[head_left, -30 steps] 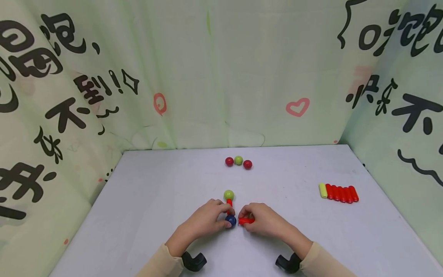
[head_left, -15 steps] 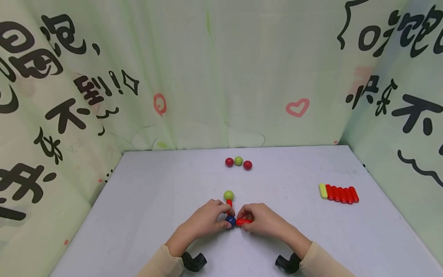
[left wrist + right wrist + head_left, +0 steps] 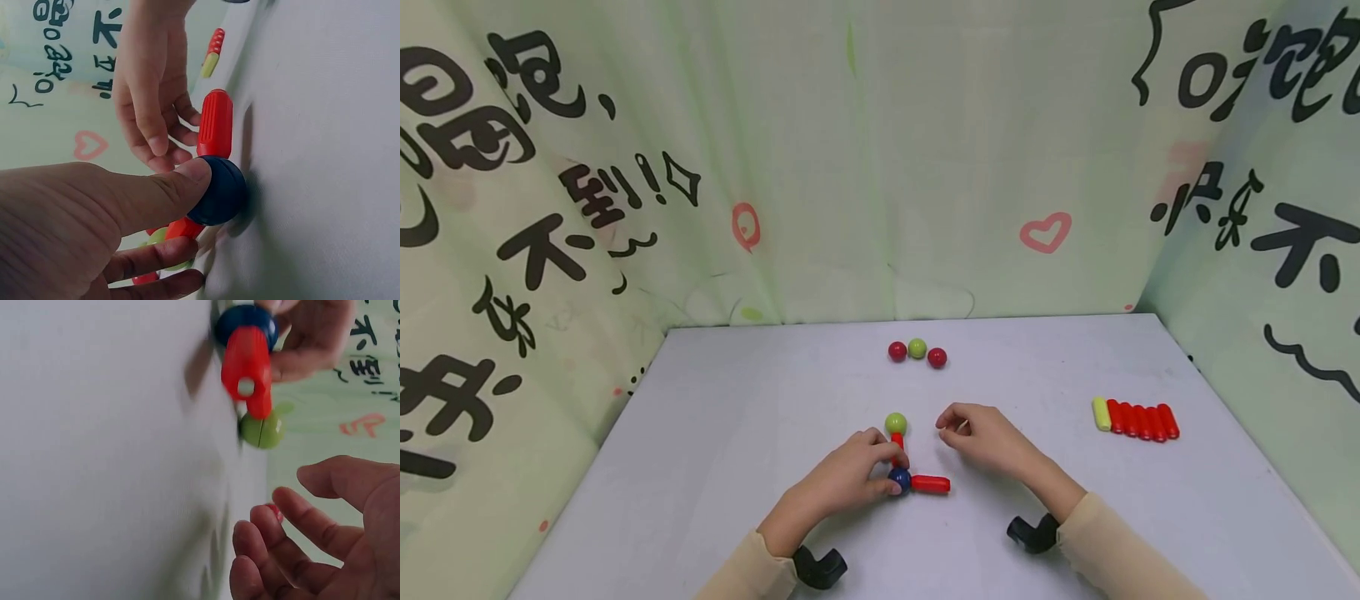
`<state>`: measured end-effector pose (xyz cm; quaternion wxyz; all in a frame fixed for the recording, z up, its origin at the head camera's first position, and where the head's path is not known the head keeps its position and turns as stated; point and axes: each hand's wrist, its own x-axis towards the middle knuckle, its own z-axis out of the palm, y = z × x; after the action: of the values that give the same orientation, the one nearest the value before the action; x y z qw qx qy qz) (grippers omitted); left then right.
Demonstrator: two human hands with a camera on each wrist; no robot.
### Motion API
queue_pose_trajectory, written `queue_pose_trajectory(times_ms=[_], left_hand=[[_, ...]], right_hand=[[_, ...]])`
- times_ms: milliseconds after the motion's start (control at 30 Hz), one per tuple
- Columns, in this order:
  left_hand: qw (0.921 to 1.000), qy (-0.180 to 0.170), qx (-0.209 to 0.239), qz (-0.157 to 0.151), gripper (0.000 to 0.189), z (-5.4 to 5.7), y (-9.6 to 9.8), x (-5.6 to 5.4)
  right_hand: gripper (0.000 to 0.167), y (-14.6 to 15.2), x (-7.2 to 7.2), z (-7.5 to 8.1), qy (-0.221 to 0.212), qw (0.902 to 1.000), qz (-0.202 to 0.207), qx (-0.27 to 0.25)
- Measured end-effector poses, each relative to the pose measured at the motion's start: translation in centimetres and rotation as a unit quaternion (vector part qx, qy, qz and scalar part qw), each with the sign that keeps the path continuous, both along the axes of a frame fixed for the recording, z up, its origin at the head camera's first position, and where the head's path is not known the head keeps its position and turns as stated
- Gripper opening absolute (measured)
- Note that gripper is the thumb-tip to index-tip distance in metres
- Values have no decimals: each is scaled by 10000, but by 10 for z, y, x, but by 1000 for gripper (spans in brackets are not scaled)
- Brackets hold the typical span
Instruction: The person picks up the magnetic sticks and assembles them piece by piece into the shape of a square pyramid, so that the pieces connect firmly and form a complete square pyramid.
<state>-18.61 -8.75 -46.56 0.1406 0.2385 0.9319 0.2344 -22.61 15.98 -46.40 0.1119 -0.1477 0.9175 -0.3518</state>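
Observation:
My left hand (image 3: 857,471) pinches a blue ball (image 3: 222,192) between thumb and fingers, low over the table. Two red rods join this ball: one red rod (image 3: 931,484) points right, and another red rod (image 3: 897,442) leads away to a green ball (image 3: 895,423), partly covered by my left fingers. In the right wrist view, the end of the right-pointing rod shows a pale round spot. My right hand (image 3: 983,432) hovers right of the green ball and holds nothing; its fingers are loosely bent, with a gap to the thumb in the right wrist view.
Two red balls (image 3: 897,351) with a green ball (image 3: 917,348) between them lie near the table's back edge. At right, a yellow-green rod (image 3: 1101,414) lies beside a row of several red rods (image 3: 1142,421). A printed curtain (image 3: 880,167) surrounds the white table (image 3: 760,383).
My right hand has brought the red rod left against the blue ball, then let go and moved up and to the right. My left hand stays on the blue ball.

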Motion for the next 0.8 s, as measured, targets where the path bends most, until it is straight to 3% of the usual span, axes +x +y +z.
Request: queue_pose_trajectory(times_ms=[367,667,800], left_hand=[[10000,-19,33,-32,24,0,0,0],[10000,-20,11,-42,23,1,1,1],[10000,-23,1,-55,23,0,1,0]], right_hand=[[50,6,-46,-11,267,9968,-518,542],[68,5,-65,-13,110,9940,-779,758],[63,5,-70,-14,135,9934,-824,781]])
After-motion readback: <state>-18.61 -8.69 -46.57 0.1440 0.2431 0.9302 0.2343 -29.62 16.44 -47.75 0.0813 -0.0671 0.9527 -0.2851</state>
